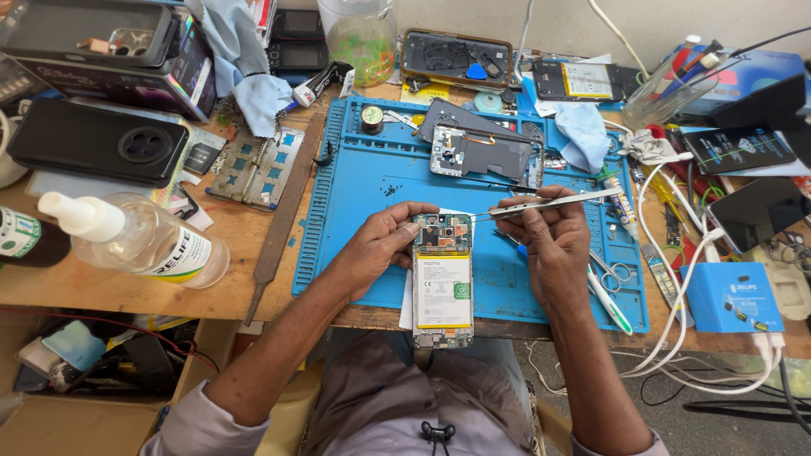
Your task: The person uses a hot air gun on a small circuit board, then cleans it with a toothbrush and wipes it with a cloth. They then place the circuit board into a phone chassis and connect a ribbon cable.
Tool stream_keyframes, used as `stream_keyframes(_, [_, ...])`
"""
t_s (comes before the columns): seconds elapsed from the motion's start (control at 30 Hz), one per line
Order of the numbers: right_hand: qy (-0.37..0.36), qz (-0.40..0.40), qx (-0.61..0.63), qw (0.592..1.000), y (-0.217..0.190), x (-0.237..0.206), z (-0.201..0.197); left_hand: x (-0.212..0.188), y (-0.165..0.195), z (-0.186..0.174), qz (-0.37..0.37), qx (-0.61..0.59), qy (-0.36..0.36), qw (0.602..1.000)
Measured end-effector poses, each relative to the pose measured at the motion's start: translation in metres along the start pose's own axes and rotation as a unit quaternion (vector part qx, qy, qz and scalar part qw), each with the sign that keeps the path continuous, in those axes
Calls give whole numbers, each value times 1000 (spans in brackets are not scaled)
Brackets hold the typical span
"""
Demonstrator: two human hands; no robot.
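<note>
- Nearest the camera: the person's lap in grey cloth, with a small black earphone cable (437,433) at the bottom edge; both forearms rise from here toward the worktop (127,287).
- Opened phone (443,280): back cover off, white battery and circuit board exposed; it hangs over the near edge of the blue repair mat (372,186), its lower end past the worktop edge.
- Left hand (382,243): grip closed around the phone's upper left side, thumb lying across the top corner, steadying it.
- Right hand (551,236): grip pinched together on metal tweezers (553,203), whose fine tip points left toward the phone's upper right corner, just beside the board.
- Far on the mat: a second dismantled phone frame (486,152), a blue cloth (583,131) to its right, small scissors (615,272) and a white-and-green pen-like tool (610,301) near the right hand.
- Left of the mat: a clear pump bottle (139,241) lying on its side, a flat metal file (279,224), a dark phone case (97,143).
- Right: a blue charger box (733,295) with white cables (676,279).
- Risk, as judged: the tweezer tip could slip and bridge or scratch board contacts or nick the battery; the overhanging phone could drop if the left grip loosens.
- Hard to tell: whether the tweezers hold any part, or touch the board; the tip is too fine. The phone's lower end is indistinct against the lap, and the right-hand clutter is cut off.
</note>
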State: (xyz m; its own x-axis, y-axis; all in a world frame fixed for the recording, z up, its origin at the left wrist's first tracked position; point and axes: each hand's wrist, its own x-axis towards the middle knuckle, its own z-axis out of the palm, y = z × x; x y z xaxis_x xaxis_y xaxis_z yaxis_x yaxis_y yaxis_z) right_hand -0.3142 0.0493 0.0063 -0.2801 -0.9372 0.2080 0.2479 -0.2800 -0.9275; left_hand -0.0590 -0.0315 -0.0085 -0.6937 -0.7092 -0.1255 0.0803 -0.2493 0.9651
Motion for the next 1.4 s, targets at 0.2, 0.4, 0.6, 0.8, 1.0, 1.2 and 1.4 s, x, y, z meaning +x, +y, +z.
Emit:
stream_keyframes(0.2, [16,50,85,995,2,2,-2,1,0,-1,-1,-19,-14,1000])
stream_keyframes(0.4, [9,55,98,994,3,-1,-7,1,-3,0,4,-23,-12,1000])
stream_keyframes(0.6, [8,30,79,996,-1,-4,-1,0,-1,0,17,0,2,1000])
stream_keyframes(0.8, [44,-132,18,990,-12,-23,2,1,0,1,16,3,2,1000])
stream_keyframes(1.0, [-14,-185,-106,977,-26,-48,7,1,-2,0,19,18,4,1000])
stream_keyframes(1.2, [-9,-146,-98,984,-25,-37,22,-1,1,2,22,17,10,1000])
stream_keyframes(1.4, [16,-73,-41,996,-12,-21,25,-2,3,2,23,8,6,1000])
